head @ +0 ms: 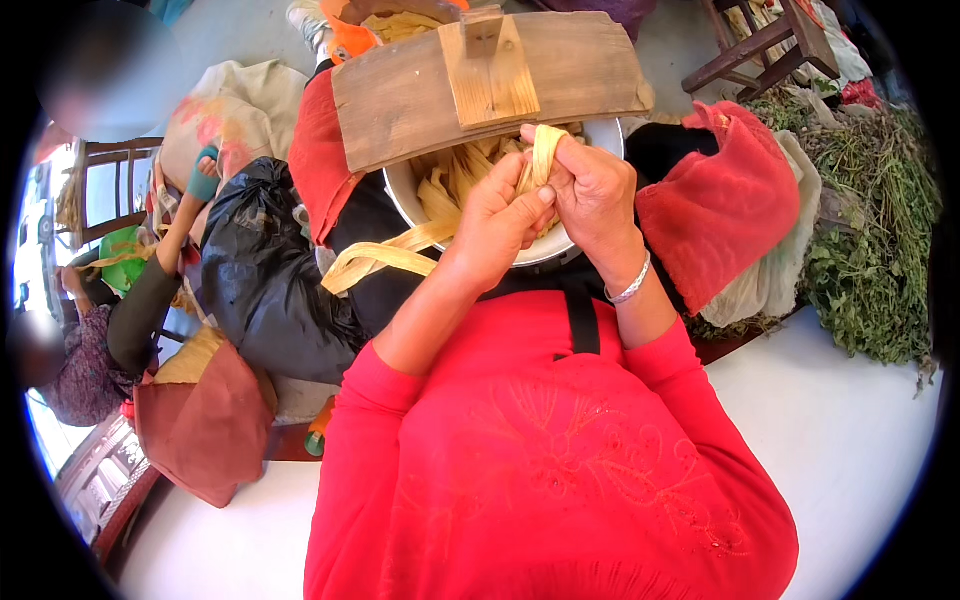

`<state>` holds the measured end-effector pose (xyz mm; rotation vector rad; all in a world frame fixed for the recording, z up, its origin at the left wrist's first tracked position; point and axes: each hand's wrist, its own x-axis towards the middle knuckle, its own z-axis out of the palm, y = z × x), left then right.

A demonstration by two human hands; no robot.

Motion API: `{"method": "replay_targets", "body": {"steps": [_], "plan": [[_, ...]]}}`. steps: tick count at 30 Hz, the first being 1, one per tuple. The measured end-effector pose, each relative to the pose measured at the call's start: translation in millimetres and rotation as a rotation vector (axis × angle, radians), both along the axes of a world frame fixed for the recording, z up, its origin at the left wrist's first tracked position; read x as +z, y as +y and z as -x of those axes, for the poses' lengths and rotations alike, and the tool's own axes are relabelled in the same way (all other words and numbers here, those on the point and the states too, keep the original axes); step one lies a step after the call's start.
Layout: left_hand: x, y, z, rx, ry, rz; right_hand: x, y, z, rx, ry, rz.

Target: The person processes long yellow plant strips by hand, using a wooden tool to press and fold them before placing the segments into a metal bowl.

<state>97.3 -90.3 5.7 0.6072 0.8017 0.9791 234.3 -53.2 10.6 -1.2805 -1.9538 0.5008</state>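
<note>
My left hand (491,229) and my right hand (596,191) meet over a white metal basin (399,196). Both pinch a flat, pale-yellow strip of dried plant fibre (550,150), which loops up over the right index finger. A braid-like length of the same fibre (379,259) trails out to the left, beneath my left forearm. More loose fibre strips (446,184) fill the basin, partly covered by my hands. Across its far side lies a wooden board (390,97) with a lighter wooden block (491,90) fixed on it. Fingertip contact is partly hidden.
A black plastic bag (277,262) bulges at left, above a brown cloth bag (210,420). Red cloths (720,202) cover both knees. Cut green plants (870,225) are heaped at right, below a wooden stool (765,52). Another person (86,360) sits at far left, handling a strip.
</note>
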Motion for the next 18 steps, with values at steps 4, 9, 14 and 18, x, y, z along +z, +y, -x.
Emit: {"method": "replay_targets", "body": {"steps": [4, 9, 14, 18], "plan": [[-12, -1, 7, -0.065, 0.288, -0.123, -6, 2, -5, 0.048, -0.028, -0.109], [-19, -11, 14, 0.067, 1.280, -1.010, -39, -23, -27, 0.099, 0.079, 0.471], [-26, -16, 8, 0.224, 1.291, -1.158, -48, -41, -20, 0.207, 0.966, 1.172], [-30, -13, 11, 0.280, 1.205, -1.213, -43, -42, -16, 0.313, 1.367, 1.352]]}}
